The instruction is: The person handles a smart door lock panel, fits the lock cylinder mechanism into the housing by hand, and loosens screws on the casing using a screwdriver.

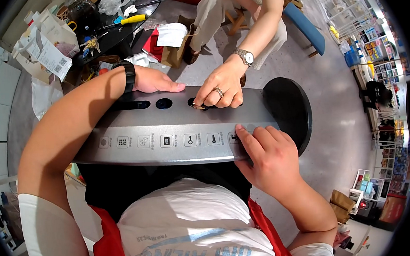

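A silver-grey display stand [159, 117] with a row of printed icons, among them a key and a keypad, lies across my lap. Its round black base [289, 115] is at the right end. My left hand [156, 79] holds the far edge, thumb along the rim, its other fingers hidden. My right hand [273, 156] grips the near edge by the base, index finger on the icon face. Another person's hand [219, 90], with a ring and a wristwatch, has its fingertips at a dark cutout in the stand. What they pinch there is too small to name.
Opposite me sits a person in light trousers [214, 20]. A cluttered black table [120, 34] bears a yellow-handled screwdriver [133, 19] and keys [91, 44]. Paper bags [180, 51] stand on the floor. At right are a blue-topped stool [305, 26] and shelves [382, 49].
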The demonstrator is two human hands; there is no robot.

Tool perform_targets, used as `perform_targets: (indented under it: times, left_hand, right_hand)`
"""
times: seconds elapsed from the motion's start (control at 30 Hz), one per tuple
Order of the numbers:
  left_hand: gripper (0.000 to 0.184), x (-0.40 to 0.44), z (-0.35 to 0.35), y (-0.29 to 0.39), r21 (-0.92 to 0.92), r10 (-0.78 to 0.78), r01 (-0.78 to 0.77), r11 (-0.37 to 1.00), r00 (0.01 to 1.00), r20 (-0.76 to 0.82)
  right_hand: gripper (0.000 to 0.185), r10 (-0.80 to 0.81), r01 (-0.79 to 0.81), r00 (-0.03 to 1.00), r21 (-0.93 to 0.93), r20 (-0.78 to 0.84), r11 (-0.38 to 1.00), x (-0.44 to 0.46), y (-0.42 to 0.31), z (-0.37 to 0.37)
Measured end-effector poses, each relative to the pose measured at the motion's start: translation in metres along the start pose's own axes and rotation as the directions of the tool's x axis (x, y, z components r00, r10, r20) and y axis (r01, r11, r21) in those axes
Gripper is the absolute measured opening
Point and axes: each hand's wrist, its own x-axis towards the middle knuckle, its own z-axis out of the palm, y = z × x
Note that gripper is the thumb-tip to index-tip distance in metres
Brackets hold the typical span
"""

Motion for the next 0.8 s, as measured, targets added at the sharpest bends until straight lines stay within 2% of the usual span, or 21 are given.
perform_targets:
  times: [0.1,0.37,0.6,0.7,0.8]
  left_hand:
    - [0.080,-0.001,0.000,0.004,0.047,-0.027,0.027,0.999,1.000,0.000]
    - [0.078,0.003,0.000,-0.001,0.068,-0.027,0.029,0.997,0.999,-0.032]
    - [0.076,0.001,0.001,0.001,0.098,-0.013,0.018,0.995,0.999,-0.052]
    - [0.093,0.002,-0.002,0.000,0.102,0.005,-0.005,0.995,1.000,0.006]
    - [0.092,0.002,0.000,0.000,0.160,-0.016,0.024,0.987,0.999,-0.051]
  right_hand:
    - [0.060,0.003,-0.003,1.000,0.004,0.005,1.000,-0.001,0.000,0.000]
    - [0.066,-0.009,0.009,0.999,0.007,-0.031,1.000,-0.002,0.001,0.003]
    - [0.062,-0.010,0.010,1.000,0.006,-0.016,1.000,-0.003,0.001,0.004]
    - [0.059,-0.009,0.009,1.000,0.004,0.013,1.000,-0.005,0.000,0.002]
    - [0.059,-0.005,0.005,1.000,0.007,-0.015,1.000,-0.006,0.000,0.005]
